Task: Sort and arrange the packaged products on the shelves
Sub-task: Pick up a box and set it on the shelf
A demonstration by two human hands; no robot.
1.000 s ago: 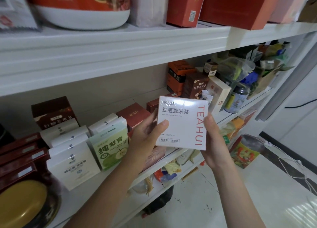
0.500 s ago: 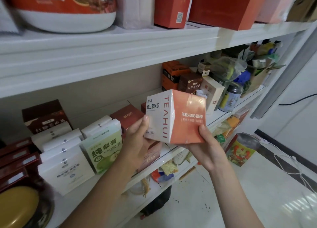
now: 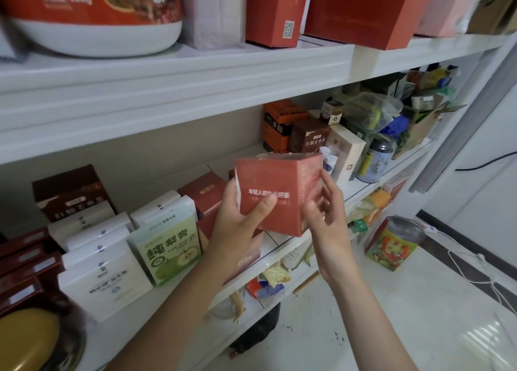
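Shelf point(image 3: 237, 158) bare at 12 o'clock of red box point(image 3: 285, 180); left hand point(image 3: 240, 225) and right hand point(image 3: 327, 211) grips clasp it; white lettering, blurred.

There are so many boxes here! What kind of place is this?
Probably a storeroom, or a small shop's stock shelves. The white shelves are packed with goods: white boxes stand in a row, a cardboard carton holds loose packets, and the left hand grips a red box.

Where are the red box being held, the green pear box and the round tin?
red box point(image 3: 279, 177), head view, front face.
green pear box point(image 3: 167, 250), head view, printed front.
round tin point(image 3: 375, 165), head view, side wall.
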